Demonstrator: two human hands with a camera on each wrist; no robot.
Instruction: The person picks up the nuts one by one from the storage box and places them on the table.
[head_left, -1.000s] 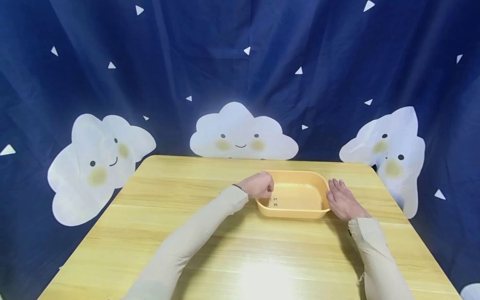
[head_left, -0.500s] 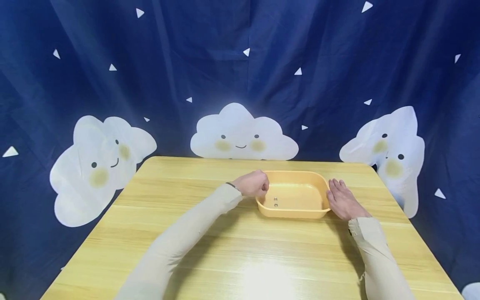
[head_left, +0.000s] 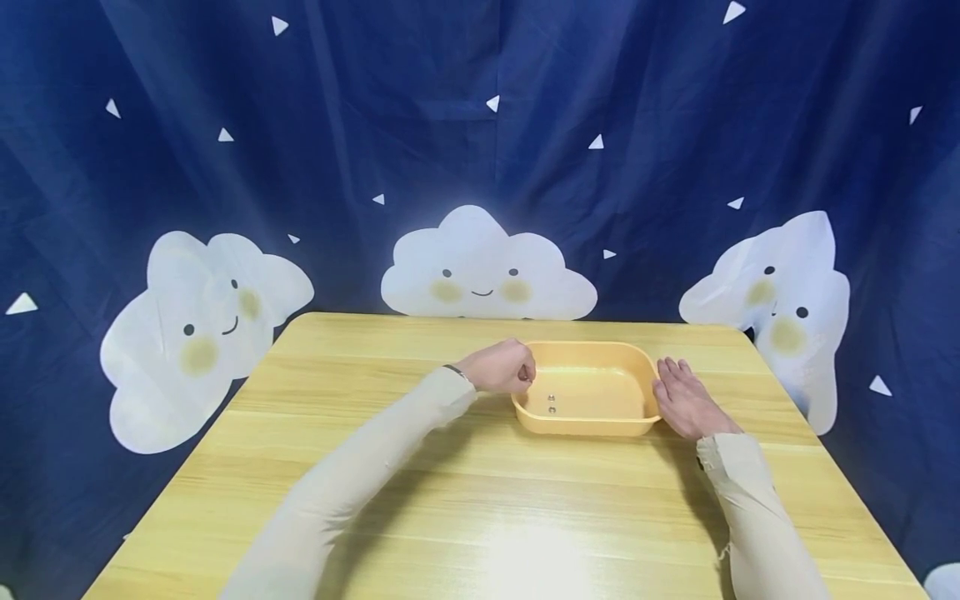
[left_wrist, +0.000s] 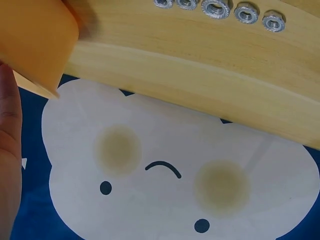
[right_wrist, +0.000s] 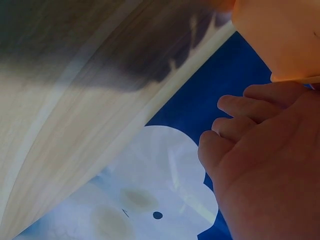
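My left hand [head_left: 497,367] is at the left rim of a yellow-orange plastic basin [head_left: 585,427], its fingers curled. Cannot tell whether it holds anything, as the fingertips are mostly hidden. Two small metal nuts [head_left: 552,409] lie on the basin floor near that hand. In the left wrist view, several flange nuts [left_wrist: 215,8] stand in a row on the tabletop beside the basin; the left hand and arm hide them from the head view. My right hand [head_left: 686,402], fingers straight, rests against the basin's right end.
The basin stands toward the back of a light wooden table [head_left: 390,500], whose far edge runs just behind it. Beyond hangs a dark blue curtain [head_left: 435,125] with printed clouds and small white triangles.
My left hand has drawn back leftward from over the basin's inside to its left rim, fingers staying curled. The right hand, the basin and the two nuts in it have stayed put.
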